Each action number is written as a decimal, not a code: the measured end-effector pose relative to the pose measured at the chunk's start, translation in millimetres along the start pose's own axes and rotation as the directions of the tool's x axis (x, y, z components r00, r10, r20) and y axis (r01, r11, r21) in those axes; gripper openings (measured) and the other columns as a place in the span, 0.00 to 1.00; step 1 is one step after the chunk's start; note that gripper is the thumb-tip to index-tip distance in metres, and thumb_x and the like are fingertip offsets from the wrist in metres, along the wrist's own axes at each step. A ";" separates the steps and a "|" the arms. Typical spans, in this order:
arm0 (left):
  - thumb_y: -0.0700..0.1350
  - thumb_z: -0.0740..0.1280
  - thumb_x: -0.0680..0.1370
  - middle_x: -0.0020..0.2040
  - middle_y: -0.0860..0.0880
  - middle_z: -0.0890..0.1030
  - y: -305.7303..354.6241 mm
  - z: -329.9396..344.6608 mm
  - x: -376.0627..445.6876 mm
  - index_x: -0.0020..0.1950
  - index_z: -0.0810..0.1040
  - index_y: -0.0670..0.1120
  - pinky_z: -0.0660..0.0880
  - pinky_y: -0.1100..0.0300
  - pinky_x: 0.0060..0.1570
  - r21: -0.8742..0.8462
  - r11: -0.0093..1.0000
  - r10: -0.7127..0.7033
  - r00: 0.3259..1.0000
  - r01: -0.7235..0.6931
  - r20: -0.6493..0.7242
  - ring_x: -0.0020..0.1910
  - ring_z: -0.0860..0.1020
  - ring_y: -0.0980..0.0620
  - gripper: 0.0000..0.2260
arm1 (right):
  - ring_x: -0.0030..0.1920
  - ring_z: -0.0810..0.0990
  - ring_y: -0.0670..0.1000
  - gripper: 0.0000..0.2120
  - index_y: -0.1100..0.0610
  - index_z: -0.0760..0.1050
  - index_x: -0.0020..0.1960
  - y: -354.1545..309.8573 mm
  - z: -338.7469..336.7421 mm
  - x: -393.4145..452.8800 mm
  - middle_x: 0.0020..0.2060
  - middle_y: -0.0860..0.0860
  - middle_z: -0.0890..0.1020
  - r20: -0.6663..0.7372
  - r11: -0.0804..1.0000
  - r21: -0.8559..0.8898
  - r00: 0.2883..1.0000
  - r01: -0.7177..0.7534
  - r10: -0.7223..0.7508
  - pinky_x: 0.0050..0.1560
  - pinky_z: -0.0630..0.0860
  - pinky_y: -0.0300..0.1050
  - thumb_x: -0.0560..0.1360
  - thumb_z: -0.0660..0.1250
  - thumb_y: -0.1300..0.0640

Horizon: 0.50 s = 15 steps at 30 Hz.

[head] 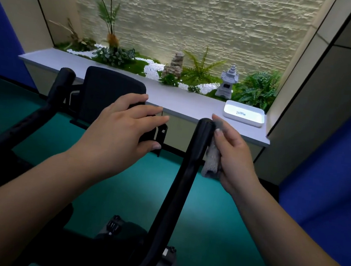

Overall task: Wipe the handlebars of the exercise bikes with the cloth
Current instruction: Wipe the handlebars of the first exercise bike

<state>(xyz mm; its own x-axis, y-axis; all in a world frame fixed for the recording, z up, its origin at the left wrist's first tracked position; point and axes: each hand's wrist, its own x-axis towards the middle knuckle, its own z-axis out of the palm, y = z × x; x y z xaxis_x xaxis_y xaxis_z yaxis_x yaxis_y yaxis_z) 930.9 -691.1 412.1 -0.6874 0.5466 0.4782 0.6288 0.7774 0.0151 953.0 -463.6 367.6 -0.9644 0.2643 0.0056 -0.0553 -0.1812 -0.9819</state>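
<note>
Two black handlebars show on one exercise bike. The left handlebar (51, 97) is far to the left, with no hand on it. Next comes the black screen holder (110, 92) in the middle. The left hand (126, 126) lies flat on its right edge, fingers straight and spread a little, holding nothing. Then comes the right handlebar (192, 153), which rises up tall. One grey cloth (212, 157) is pressed against its right side near the top. The right hand (232, 153) grips the cloth, fingers curled round it. On the grey ledge (173, 98) beyond sit one white tray (245, 113) and one small stone lantern (228, 82).
</note>
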 end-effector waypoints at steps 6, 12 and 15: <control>0.54 0.71 0.70 0.64 0.52 0.76 0.6 0.3 0.2 0.66 0.75 0.51 0.67 0.46 0.63 -0.015 1.000 0.004 1.000 -0.004 -0.002 0.69 0.65 0.46 0.25 | 0.55 0.80 0.43 0.11 0.40 0.80 0.51 18.3 0.2 -28.8 0.55 0.46 0.82 -0.187 0.976 -0.097 0.959 0.195 -0.211 0.62 0.75 0.48 0.77 0.66 0.57; 0.54 0.71 0.71 0.65 0.52 0.76 0.1 -1.8 0.4 0.66 0.75 0.50 0.65 0.48 0.65 -0.012 1.000 0.014 1.000 -0.014 0.010 0.69 0.65 0.46 0.24 | 0.56 0.80 0.47 0.16 0.43 0.75 0.62 20.9 6.5 -22.1 0.56 0.46 0.82 -0.113 0.995 -0.041 0.989 0.087 -0.091 0.59 0.77 0.52 0.77 0.65 0.59; 0.53 0.71 0.71 0.65 0.52 0.76 1.0 -1.1 1.1 0.67 0.75 0.51 0.67 0.45 0.64 -0.024 1.000 0.001 1.000 -0.001 0.013 0.69 0.64 0.45 0.25 | 0.49 0.80 0.46 0.18 0.45 0.76 0.63 24.1 -0.7 -25.3 0.55 0.47 0.83 -0.048 0.997 -0.063 0.998 0.049 -0.052 0.45 0.78 0.44 0.77 0.66 0.62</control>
<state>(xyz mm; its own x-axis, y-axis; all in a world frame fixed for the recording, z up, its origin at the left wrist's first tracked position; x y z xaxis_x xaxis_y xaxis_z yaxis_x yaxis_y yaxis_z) 931.2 -690.0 413.7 -0.6915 0.5516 0.4665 0.6379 0.7693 0.0358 976.3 -474.0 343.6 -0.9467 0.3186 0.0471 -0.0858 -0.1084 -0.9904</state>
